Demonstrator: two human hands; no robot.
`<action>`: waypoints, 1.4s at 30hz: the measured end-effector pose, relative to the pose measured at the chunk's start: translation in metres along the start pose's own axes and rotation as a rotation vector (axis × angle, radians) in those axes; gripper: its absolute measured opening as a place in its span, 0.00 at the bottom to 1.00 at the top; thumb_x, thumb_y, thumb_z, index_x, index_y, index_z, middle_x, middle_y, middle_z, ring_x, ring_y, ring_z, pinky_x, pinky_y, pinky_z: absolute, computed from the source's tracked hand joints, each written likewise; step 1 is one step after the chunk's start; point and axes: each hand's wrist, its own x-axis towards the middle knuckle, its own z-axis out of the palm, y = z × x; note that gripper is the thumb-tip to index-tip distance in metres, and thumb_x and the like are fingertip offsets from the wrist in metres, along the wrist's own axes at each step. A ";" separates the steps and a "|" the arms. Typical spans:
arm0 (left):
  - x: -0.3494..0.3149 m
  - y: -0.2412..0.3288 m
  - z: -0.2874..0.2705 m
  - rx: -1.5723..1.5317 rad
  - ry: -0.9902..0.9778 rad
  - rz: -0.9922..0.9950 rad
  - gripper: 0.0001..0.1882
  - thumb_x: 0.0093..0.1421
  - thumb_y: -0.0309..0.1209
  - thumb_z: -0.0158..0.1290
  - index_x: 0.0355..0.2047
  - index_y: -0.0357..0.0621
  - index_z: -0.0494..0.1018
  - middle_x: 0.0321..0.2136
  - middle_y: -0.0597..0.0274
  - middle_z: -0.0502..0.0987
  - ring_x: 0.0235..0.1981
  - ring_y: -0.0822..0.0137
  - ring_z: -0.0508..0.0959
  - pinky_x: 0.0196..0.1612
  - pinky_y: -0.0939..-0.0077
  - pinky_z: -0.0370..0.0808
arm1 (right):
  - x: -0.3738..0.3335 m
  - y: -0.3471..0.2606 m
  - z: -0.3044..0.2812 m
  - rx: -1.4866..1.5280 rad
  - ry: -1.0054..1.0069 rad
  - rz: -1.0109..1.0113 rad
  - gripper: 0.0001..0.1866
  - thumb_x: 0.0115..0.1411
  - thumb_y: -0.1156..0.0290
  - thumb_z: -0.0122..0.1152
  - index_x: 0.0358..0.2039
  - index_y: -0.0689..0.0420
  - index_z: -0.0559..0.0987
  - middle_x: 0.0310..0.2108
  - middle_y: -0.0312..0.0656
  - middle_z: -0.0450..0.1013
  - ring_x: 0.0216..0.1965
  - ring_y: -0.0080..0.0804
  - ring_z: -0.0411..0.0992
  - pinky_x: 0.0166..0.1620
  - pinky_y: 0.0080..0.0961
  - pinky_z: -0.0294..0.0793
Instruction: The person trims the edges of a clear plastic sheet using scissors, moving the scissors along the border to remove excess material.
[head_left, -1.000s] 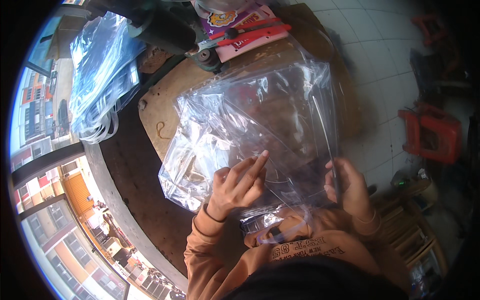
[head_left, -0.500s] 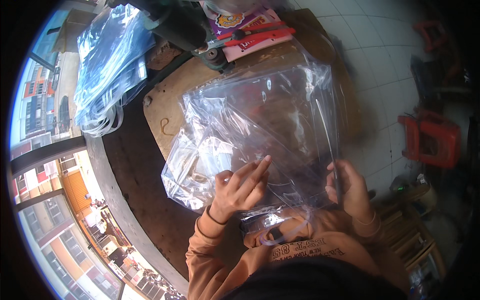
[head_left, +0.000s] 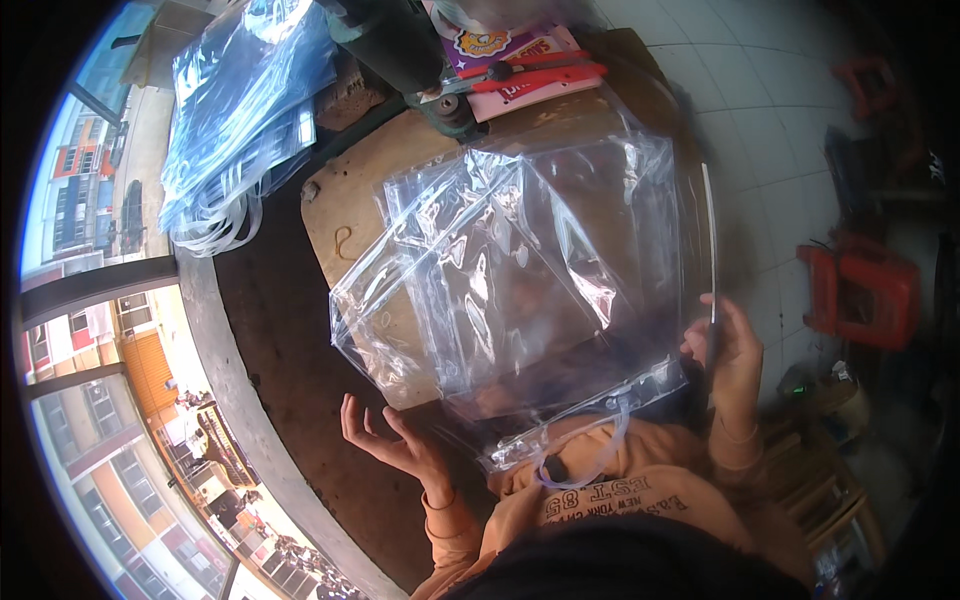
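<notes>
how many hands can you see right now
2: the left hand, open, near the clear plastic's lower left edge, and the right hand, right of the plastic, holding a slim tool. No other hands show.

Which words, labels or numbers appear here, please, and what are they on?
I'm leaving the wording uncopied:
Orange sweatshirt: dark lettering, upside down in view.
Pink-and-purple package: printed lettering, partly covered by a red-handled tool.
Dark object, far right: pale marks, too blurred to read.

The plastic bag [head_left: 510, 290] is clear, the hoodie [head_left: 690, 455] orange with dark lettering [head_left: 610, 490], a stool [head_left: 868, 292] red.
</notes>
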 end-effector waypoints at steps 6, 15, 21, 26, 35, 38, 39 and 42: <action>-0.029 -0.021 -0.045 -0.534 -0.468 -0.724 0.15 0.67 0.36 0.39 0.42 0.37 0.67 0.33 0.60 0.73 0.33 0.74 0.70 0.38 0.81 0.66 | 0.000 -0.026 0.030 0.072 -0.174 -0.077 0.23 0.53 0.81 0.61 0.50 0.66 0.68 0.29 0.40 0.74 0.30 0.20 0.73 0.35 0.16 0.73; 0.005 0.068 -0.028 -1.235 -0.828 -0.270 0.10 0.56 0.29 0.55 0.25 0.33 0.71 0.22 0.57 0.73 0.22 0.73 0.73 0.28 0.82 0.69 | -0.016 -0.014 0.067 0.496 -0.769 0.074 0.33 0.50 0.79 0.66 0.55 0.62 0.61 0.38 0.43 0.72 0.39 0.26 0.72 0.44 0.22 0.73; 0.009 0.135 0.020 -1.290 -1.041 -0.306 0.03 0.55 0.18 0.54 0.28 0.34 0.70 0.24 0.61 0.73 0.23 0.76 0.73 0.28 0.85 0.66 | -0.029 -0.070 0.054 0.725 -0.407 0.151 0.52 0.34 0.58 0.80 0.53 0.59 0.55 0.33 0.41 0.65 0.36 0.24 0.65 0.42 0.20 0.66; -0.003 0.148 0.025 -1.279 -0.976 -0.272 0.03 0.55 0.17 0.54 0.28 0.33 0.71 0.22 0.61 0.73 0.23 0.76 0.73 0.28 0.85 0.67 | -0.032 -0.083 0.044 0.607 -0.327 -0.066 0.46 0.37 0.68 0.77 0.52 0.59 0.56 0.32 0.41 0.63 0.34 0.24 0.65 0.40 0.21 0.67; -0.006 0.153 0.014 -1.136 -0.924 -0.213 0.10 0.57 0.29 0.54 0.29 0.34 0.68 0.22 0.58 0.70 0.18 0.74 0.71 0.20 0.84 0.67 | -0.036 -0.094 0.032 0.451 -0.386 -0.070 0.33 0.44 0.77 0.66 0.48 0.60 0.59 0.29 0.40 0.65 0.31 0.22 0.69 0.32 0.17 0.69; -0.009 0.158 0.009 -1.141 -0.905 -0.282 0.12 0.58 0.32 0.53 0.30 0.33 0.68 0.22 0.58 0.70 0.19 0.73 0.71 0.22 0.84 0.67 | -0.038 -0.092 0.030 0.466 -0.388 -0.065 0.31 0.45 0.77 0.66 0.47 0.61 0.60 0.28 0.40 0.66 0.30 0.21 0.70 0.31 0.15 0.69; -0.009 0.157 0.006 -1.185 -0.946 -0.269 0.08 0.58 0.27 0.51 0.32 0.32 0.68 0.25 0.58 0.70 0.22 0.73 0.71 0.25 0.83 0.67 | -0.040 -0.092 0.030 0.496 -0.386 -0.060 0.30 0.45 0.77 0.66 0.47 0.61 0.60 0.28 0.40 0.67 0.30 0.21 0.70 0.30 0.14 0.69; -0.010 0.147 0.001 -1.270 -1.026 -0.221 0.06 0.59 0.18 0.47 0.38 0.31 0.69 0.30 0.58 0.71 0.30 0.74 0.72 0.33 0.83 0.68 | -0.045 -0.095 0.034 0.555 -0.321 -0.066 0.29 0.47 0.78 0.65 0.47 0.61 0.61 0.27 0.39 0.69 0.31 0.19 0.69 0.31 0.14 0.69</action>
